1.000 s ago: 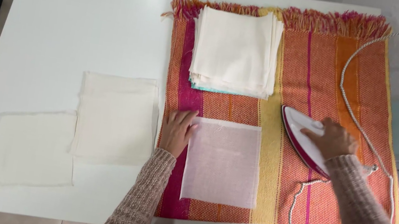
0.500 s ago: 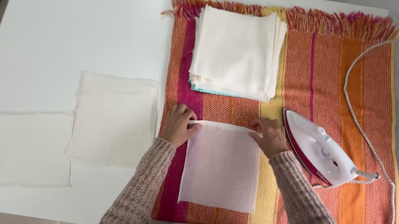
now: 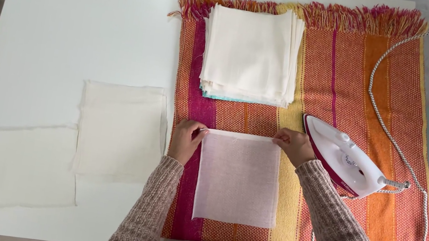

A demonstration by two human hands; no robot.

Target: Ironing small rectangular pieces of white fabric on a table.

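Head view, left hand (image 3: 186, 139) and right hand (image 3: 292, 146) fingers pinching sheer square cloth (image 3: 238, 180) corners, woven striped mat (image 3: 350, 73), glossy iron (image 3: 347, 160).

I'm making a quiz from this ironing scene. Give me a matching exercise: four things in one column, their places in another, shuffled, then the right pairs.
Things:
1. iron
2. stack of folded cloths
3. thin square cloth
4. two loose cream cloths

Places:
A. bare white table, left of the blanket
B. far end of the striped blanket
C. held at its top corners by both hands
D. right of the right hand

Pairs: 1-D, 2-B, 3-C, 4-A
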